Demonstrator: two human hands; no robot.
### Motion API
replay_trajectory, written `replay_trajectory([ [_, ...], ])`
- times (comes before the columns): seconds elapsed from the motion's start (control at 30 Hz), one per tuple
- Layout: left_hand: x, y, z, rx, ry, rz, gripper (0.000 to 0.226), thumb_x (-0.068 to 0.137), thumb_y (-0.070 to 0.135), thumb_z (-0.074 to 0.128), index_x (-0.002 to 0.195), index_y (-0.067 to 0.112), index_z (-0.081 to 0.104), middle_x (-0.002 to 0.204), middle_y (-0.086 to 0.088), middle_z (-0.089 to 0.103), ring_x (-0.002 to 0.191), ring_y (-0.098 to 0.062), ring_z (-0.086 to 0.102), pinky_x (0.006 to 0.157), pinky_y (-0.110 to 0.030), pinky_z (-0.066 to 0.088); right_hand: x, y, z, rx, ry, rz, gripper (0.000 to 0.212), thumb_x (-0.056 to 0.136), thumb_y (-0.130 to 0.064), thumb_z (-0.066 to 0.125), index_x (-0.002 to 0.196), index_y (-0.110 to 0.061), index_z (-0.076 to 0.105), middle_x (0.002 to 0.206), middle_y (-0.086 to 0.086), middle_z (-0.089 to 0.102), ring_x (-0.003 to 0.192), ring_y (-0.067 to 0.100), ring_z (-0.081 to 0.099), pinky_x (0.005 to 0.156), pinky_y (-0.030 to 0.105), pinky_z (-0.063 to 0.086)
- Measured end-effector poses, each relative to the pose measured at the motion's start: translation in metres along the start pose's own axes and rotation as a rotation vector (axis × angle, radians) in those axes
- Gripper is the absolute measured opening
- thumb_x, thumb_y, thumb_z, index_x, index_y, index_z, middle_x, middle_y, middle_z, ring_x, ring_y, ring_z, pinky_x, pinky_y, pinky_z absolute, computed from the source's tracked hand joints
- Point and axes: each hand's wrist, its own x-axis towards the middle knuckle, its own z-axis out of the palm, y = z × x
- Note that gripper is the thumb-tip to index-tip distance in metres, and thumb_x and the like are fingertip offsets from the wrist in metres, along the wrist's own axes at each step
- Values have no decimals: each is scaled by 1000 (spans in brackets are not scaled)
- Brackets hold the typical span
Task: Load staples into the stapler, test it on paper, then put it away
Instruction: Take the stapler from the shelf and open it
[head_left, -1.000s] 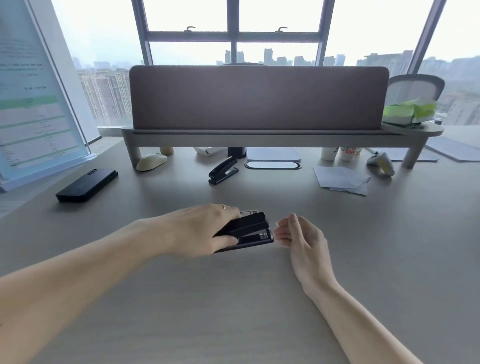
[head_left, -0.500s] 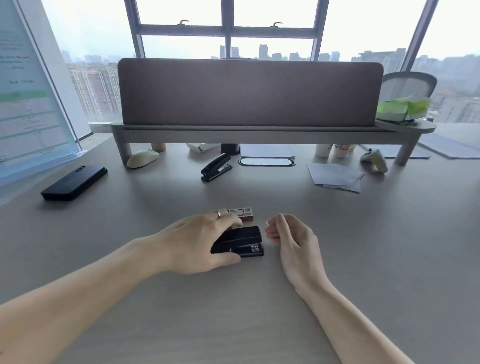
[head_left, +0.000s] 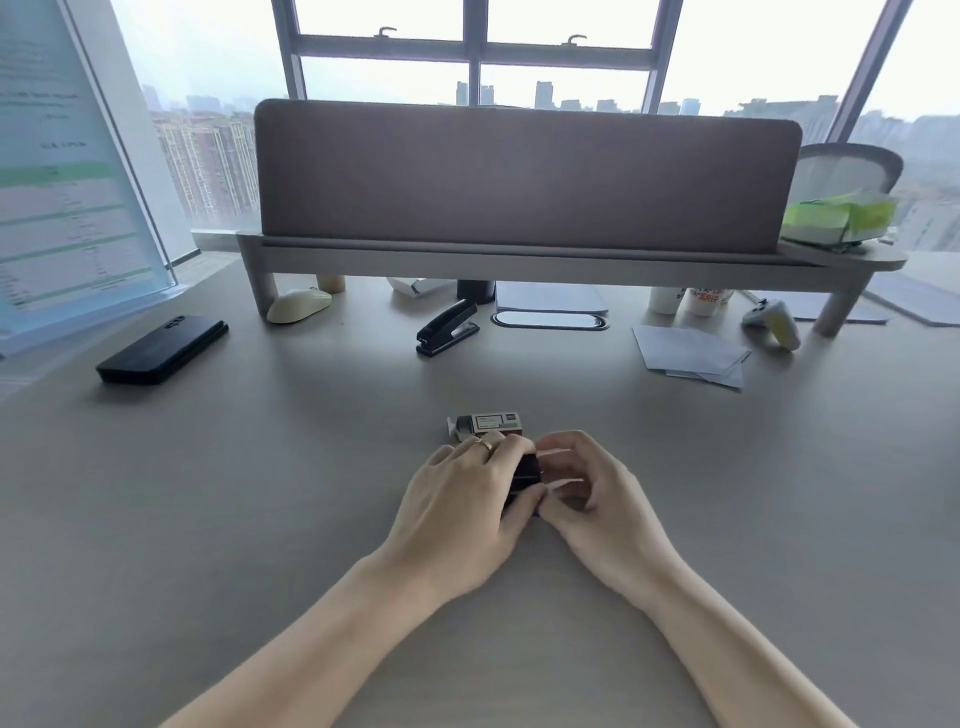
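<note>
A small black stapler (head_left: 525, 475) lies on the desk at centre, mostly hidden between my hands. My left hand (head_left: 467, 506) grips it from the left, fingers curled over its top. My right hand (head_left: 587, 493) closes on its right end, fingertips touching it. Just behind my hands sits a small staple box (head_left: 491, 423) with its tray slid partly out. Several sheets of white paper (head_left: 688, 353) lie at the right rear of the desk.
A second, larger black stapler (head_left: 448, 328) stands near the desk shelf (head_left: 519, 257). A black phone (head_left: 162, 351) lies at the left, a cream mouse (head_left: 298, 305) behind it. A game controller (head_left: 771, 322) and cups (head_left: 698, 300) sit at the right rear.
My right hand has moved left from beside the stapler onto its right end. The stapler's raised top has come down, and both hands now cover it.
</note>
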Motion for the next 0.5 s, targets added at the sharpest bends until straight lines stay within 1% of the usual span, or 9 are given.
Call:
replay_trajectory([
  [0.07, -1, 1, 4, 43, 17, -6, 49, 99, 62, 29, 123, 31, 57, 117, 11, 70, 109, -14, 66, 88, -30, 48, -1, 1, 1, -21, -20, -26, 53, 83, 9, 67, 110, -36, 68, 104, -17, 81, 93, 5, 77, 80, 17, 58],
  [0.13, 0, 2, 9, 81, 49, -17, 46, 100, 62, 32, 120, 30, 58, 114, 10, 71, 107, -15, 67, 83, -32, 48, -1, 1, 0, -45, -24, -46, 54, 82, 8, 71, 112, -37, 67, 104, -21, 80, 93, 3, 77, 78, 11, 54],
  [0.2, 1, 1, 12, 77, 58, -29, 43, 100, 60, 35, 118, 28, 58, 114, 10, 72, 107, -15, 68, 81, -32, 47, -1, 1, 0, -69, -20, -41, 53, 83, 3, 75, 115, -39, 66, 101, -19, 81, 87, 3, 77, 74, 10, 52],
  [0.27, 1, 0, 12, 70, 60, 1, 41, 100, 57, 37, 117, 26, 59, 112, 10, 72, 106, -15, 68, 79, -30, 46, -1, 2, -1, -101, -21, -32, 53, 83, -2, 77, 117, -42, 64, 100, -15, 82, 82, 5, 75, 71, 11, 51],
  [0.33, 0, 0, 8, 43, 98, 22, 38, 100, 54, 40, 115, 24, 59, 108, 9, 72, 101, -16, 68, 76, -30, 46, -1, 2, 0, -129, -29, -31, 53, 83, -6, 78, 117, -44, 63, 99, -12, 81, 82, 6, 73, 71, 12, 50],
  [0.37, 0, 0, 4, -28, 130, -14, 35, 101, 52, 43, 114, 23, 58, 105, 10, 71, 96, -15, 67, 74, -30, 45, -1, 1, 0, -138, -32, -28, 52, 83, -9, 80, 117, -45, 63, 99, -10, 80, 83, 6, 73, 73, 12, 51],
  [0.43, 4, -1, -1, -230, 187, -135, 29, 101, 48, 47, 114, 24, 55, 100, 15, 66, 90, -11, 61, 71, -26, 38, -1, 2, 0, -151, -27, -22, 49, 85, -13, 82, 119, -43, 64, 99, -9, 77, 85, 4, 72, 75, 11, 51],
  [0.47, 5, -1, -2, -288, 189, -160, 26, 101, 46, 49, 115, 24, 54, 99, 18, 63, 90, -9, 58, 71, -23, 35, 0, 3, 0, -155, -23, -20, 47, 86, -14, 82, 119, -42, 64, 99, -9, 75, 85, 4, 72, 75, 11, 51],
  [0.5, 5, -1, -2, -288, 196, -151, 26, 101, 45, 50, 116, 24, 54, 99, 19, 61, 92, -9, 57, 72, -22, 35, 0, 3, 0, -155, -22, -22, 47, 86, -14, 82, 118, -42, 64, 99, -9, 75, 85, 3, 71, 74, 10, 51],
])
